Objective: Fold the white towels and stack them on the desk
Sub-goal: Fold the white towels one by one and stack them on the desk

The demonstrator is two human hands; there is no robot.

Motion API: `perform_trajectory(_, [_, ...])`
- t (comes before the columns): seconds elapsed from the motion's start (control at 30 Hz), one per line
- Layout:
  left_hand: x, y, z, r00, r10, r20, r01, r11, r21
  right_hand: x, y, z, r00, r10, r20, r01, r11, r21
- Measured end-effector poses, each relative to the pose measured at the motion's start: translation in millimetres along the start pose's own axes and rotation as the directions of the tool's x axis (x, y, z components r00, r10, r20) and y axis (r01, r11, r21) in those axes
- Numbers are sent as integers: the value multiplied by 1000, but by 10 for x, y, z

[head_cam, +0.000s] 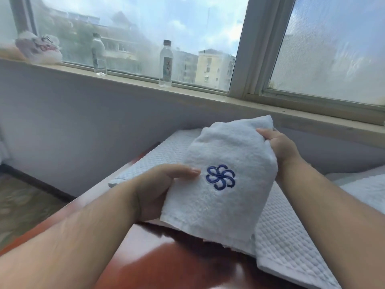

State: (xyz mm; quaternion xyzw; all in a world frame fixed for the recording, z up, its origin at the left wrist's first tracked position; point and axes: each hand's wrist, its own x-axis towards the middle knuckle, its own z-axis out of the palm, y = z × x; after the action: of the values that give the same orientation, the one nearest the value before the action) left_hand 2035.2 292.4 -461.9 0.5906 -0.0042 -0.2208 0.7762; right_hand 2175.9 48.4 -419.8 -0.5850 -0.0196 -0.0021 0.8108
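Head view: white towel in both hands, left and right, over desk

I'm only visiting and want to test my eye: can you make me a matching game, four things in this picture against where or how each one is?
Things:
1. towel
2. waffle cloth
3. bag
4. desk

Place or state:
A. lies flat on the desk
B. sits on the windowsill
C. glossy red-brown
D. held up between the left hand and right hand

Pairs: 1-D, 2-A, 3-B, 4-C
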Motion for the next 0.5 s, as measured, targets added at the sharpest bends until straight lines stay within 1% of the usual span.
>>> perform_trajectory(0.07, [167, 56, -11, 999, 6, -32, -7, 999, -33, 255, 36, 5, 1000, -14, -3, 14, 1000, 3])
perform_trajectory(0.13, [350, 60, 4, 989, 13, -147, -11, 1000, 17, 481, 142, -42, 1000, 4, -28, -6, 998, -60])
perform_trajectory(0.2, [530, 16, 35, 947, 56, -315, -10, 989, 146, 661, 342, -127, 993, 88, -75, -99, 981, -165])
perform_trajectory(0.23, [600, -12, 54, 931, 72, -359, 9, 976, 219, 728, 449, -178, 987, 133, -90, -149, 967, -208])
perform_trajectory(0.3, [699, -52, 80, 918, 92, -385, 60, 929, 366, 829, 603, -260, 980, 177, -89, -194, 953, -233])
perform_trajectory(0.37, [721, -59, 80, 904, 114, -411, 92, 888, 450, 906, 652, -312, 988, 142, -65, -153, 965, -212])
perform_trajectory(0.43, [704, -51, 68, 893, 144, -427, 101, 859, 502, 955, 639, -321, 998, 40, -52, -48, 982, -183])
perform_trajectory(0.5, [662, -38, 67, 888, 195, -416, 64, 845, 531, 948, 607, -265, 997, -67, -47, 57, 981, -185])
